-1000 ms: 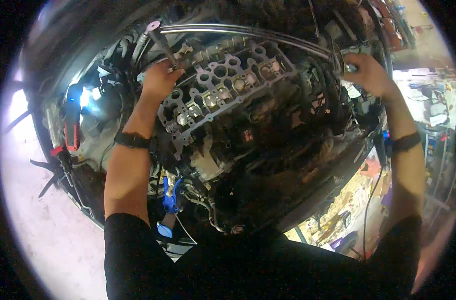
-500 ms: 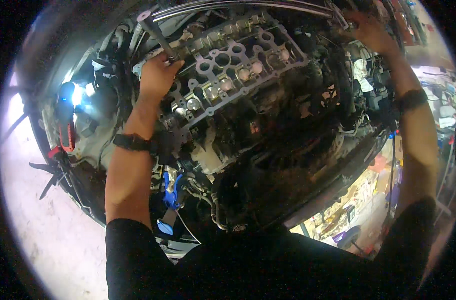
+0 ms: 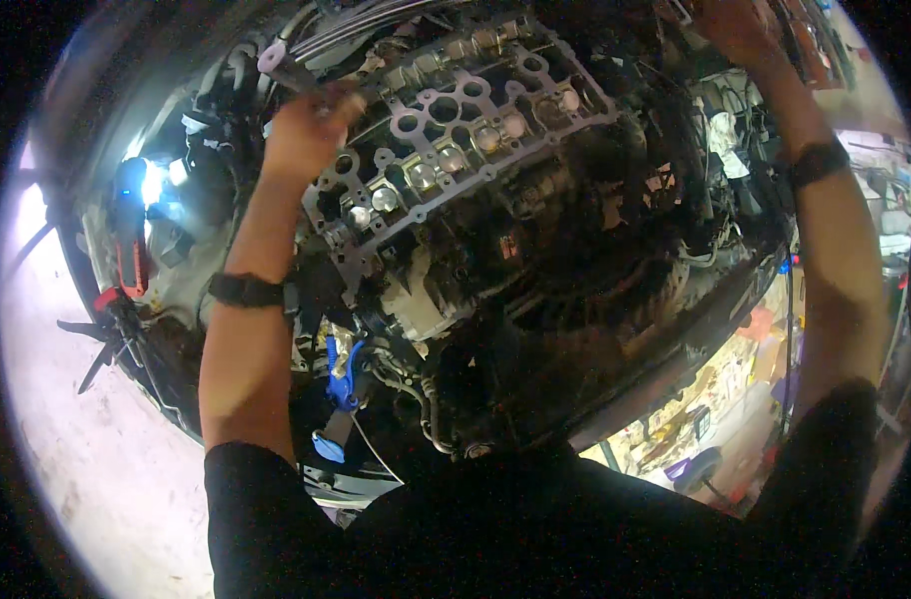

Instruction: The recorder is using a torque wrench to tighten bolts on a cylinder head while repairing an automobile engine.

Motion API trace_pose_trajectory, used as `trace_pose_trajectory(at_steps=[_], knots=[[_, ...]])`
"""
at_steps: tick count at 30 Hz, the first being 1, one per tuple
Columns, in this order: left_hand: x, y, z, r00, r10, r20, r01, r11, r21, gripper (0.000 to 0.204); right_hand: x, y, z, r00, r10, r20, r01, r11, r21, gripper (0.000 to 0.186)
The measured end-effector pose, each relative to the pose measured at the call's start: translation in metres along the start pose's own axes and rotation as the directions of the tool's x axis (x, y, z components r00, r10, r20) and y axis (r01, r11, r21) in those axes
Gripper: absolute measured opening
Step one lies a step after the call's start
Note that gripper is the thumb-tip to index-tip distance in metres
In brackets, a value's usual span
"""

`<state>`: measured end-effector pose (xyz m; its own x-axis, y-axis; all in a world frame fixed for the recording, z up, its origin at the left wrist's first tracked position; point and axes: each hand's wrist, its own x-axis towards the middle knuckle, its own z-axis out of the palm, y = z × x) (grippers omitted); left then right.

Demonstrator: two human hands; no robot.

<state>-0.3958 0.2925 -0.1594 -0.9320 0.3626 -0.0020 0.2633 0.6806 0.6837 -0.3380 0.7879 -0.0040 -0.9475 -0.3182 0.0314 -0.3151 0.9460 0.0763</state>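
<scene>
My left hand (image 3: 306, 135), slightly blurred, is closed around the dark shaft below the round head of a long-handled wrench (image 3: 273, 58). It is over the left end of the bare cylinder head (image 3: 485, 180), where round metal tappets and open bores show. The wrench's metal bar runs up and right, partly beyond the top edge. At the top right, my right hand (image 3: 745, 35) is closed at the bar's far end; its fingers are dark and partly cut off.
A lit work lamp (image 3: 131, 230) stands on the left of the engine bay. A blue-handled tool (image 3: 343, 374) lies near the front left. Hoses (image 3: 431, 414) and wiring surround the engine. Beyond the right edge are various workshop items (image 3: 695, 429).
The wrench head and my left hand have shifted slightly left. My right hand has risen towards the top edge, and the bar has swung upward with it.
</scene>
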Motion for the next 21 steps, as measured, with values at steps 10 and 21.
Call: trace_pose_trajectory(at_steps=[10, 21], knots=[[-0.006, 0.018, 0.01, 0.98, 0.121, -0.155, -0.102, 0.987, 0.128, 0.036, 0.07, 0.033, 0.045, 0.923, 0.382, 0.052, -0.36, 0.902, -0.237, 0.025], [-0.009, 0.018, 0.008, 0.986, -0.068, -0.151, 0.055, 0.995, -0.085, 0.032, 0.149, 0.017, 0.069, 0.969, 0.194, -0.152, -0.215, 0.967, -0.14, 0.022]])
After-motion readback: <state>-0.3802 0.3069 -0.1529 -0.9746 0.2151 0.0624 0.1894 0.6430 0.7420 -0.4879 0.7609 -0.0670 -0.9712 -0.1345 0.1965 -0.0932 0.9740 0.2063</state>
